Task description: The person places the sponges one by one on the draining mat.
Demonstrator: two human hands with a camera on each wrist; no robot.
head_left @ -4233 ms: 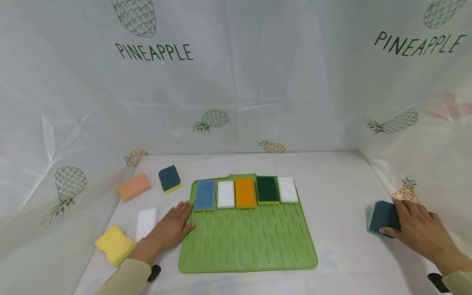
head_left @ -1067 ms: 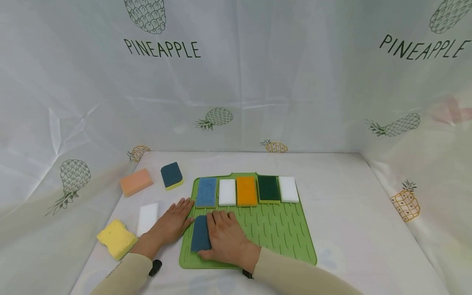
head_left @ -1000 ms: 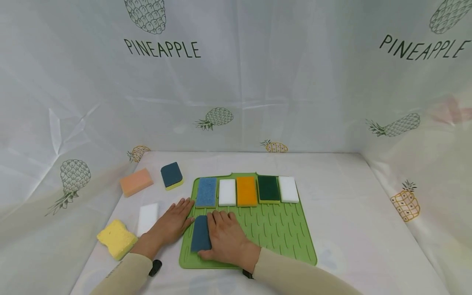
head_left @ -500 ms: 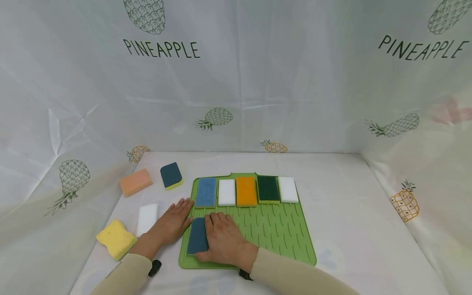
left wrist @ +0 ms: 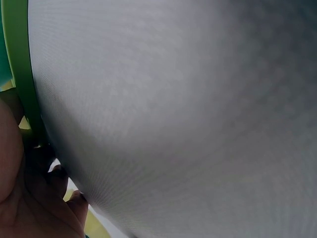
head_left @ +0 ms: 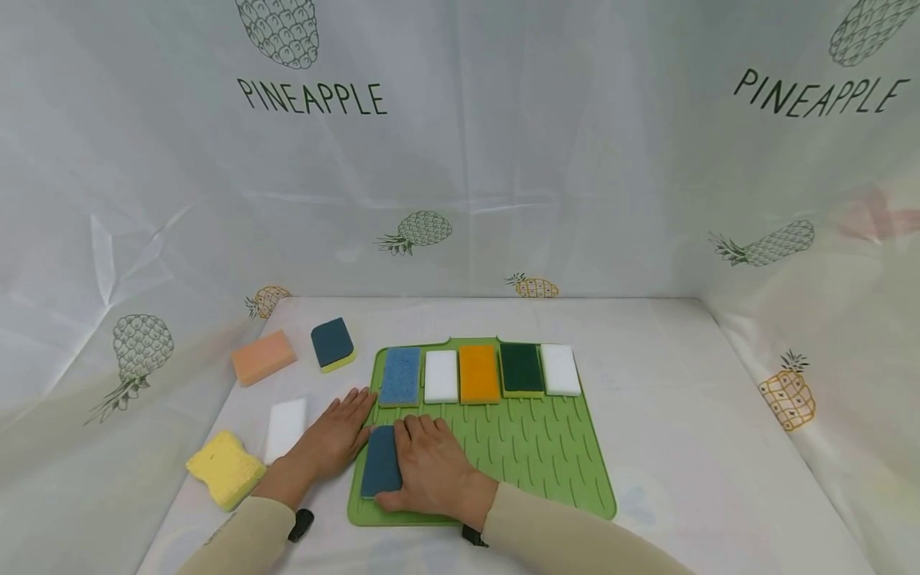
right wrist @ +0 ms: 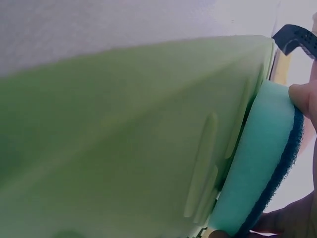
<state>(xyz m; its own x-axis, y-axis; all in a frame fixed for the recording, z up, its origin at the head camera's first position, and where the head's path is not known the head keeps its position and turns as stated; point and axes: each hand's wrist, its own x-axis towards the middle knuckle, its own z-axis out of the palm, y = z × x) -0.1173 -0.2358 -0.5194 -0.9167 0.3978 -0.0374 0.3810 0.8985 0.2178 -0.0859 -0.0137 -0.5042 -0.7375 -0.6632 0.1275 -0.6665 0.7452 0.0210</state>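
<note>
A green ribbed mat (head_left: pixel 535 455) lies on the white-covered table. My right hand (head_left: pixel 434 471) grips a scrub sponge (head_left: pixel 381 463) at the mat's left front, below the row of sponges. The right wrist view shows the sponge's pale teal foam (right wrist: pixel 257 153) and dark blue scouring layer, with thumb and fingers at opposite ends. It sits on or just over the mat; I cannot tell which. My left hand (head_left: pixel 334 435) rests with outstretched fingers on the mat's left edge, holding nothing. In the left wrist view, that hand (left wrist: pixel 34 198) is beside the green rim.
Along the mat's back stand a blue sponge (head_left: pixel 400 375), white block (head_left: pixel 441 376), orange sponge (head_left: pixel 479 374), dark green sponge (head_left: pixel 521 367) and white block (head_left: pixel 561 370). Left of it lie a peach sponge (head_left: pixel 263 358), navy-yellow sponge (head_left: pixel 333 343), white block (head_left: pixel 286 430) and yellow sponge (head_left: pixel 226 469).
My right hand has brought the scrub sponge from the table's far right onto the mat. In the last second it shifted slightly left and nearer. The left hand has stayed at the mat's edge.
</note>
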